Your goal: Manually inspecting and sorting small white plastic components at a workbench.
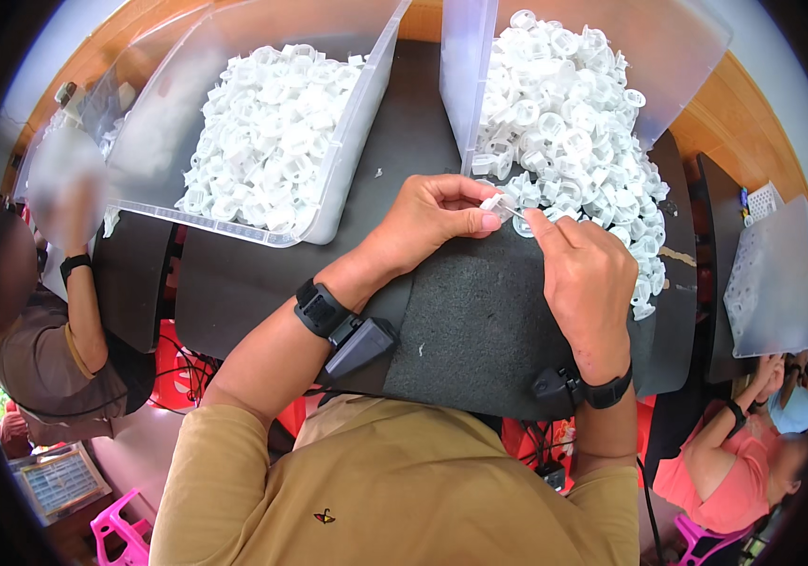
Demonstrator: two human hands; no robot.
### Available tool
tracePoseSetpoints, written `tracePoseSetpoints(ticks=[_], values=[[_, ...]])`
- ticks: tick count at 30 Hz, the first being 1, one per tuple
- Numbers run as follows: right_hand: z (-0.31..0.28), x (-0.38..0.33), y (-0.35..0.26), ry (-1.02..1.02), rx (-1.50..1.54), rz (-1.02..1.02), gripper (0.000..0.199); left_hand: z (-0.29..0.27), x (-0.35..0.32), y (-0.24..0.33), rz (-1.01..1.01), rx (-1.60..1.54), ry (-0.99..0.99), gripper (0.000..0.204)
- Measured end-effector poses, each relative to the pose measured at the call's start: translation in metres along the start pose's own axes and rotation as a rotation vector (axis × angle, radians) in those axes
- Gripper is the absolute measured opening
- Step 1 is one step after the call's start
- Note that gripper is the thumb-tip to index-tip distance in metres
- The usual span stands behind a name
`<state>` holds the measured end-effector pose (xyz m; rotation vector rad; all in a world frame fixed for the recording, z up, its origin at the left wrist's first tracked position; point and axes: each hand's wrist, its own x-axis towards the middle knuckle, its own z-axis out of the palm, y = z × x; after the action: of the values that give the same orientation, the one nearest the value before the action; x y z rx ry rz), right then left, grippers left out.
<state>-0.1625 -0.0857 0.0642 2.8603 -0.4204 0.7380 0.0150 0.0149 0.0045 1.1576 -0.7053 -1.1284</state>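
Note:
My left hand (434,219) pinches a small white plastic part (495,203) between thumb and fingers, above the dark table. From the right, my right hand (588,274) is closed round a thin metal tool (515,213), its slim tip meeting the part. Fingers cover the tool's handle, so its exact kind does not show. Just beyond both hands, a heap of similar white ring-shaped parts (569,123) spills out of a translucent plastic tub (466,85) onto the tabletop. Below my hands lies a dark grey mat (479,321).
A second translucent tub (336,174) full of white parts stands at the left. One person (55,349) works on the far left; another (715,462) sits on the right near a further clear bin (776,283). Cables (541,443) hang under the table's near edge.

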Motion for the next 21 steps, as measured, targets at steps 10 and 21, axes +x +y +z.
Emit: tracePoseSetpoints(ticks=[10,21], values=[[0.003,0.0,-0.002,-0.004,0.016,0.073,0.026,0.0,0.004,-0.003,-0.002,-0.108,-0.011,0.032],[-0.006,0.006,0.008,0.036,0.174,0.015,0.021,0.005,0.001,0.0,0.039,-0.062,-0.021,0.032]])
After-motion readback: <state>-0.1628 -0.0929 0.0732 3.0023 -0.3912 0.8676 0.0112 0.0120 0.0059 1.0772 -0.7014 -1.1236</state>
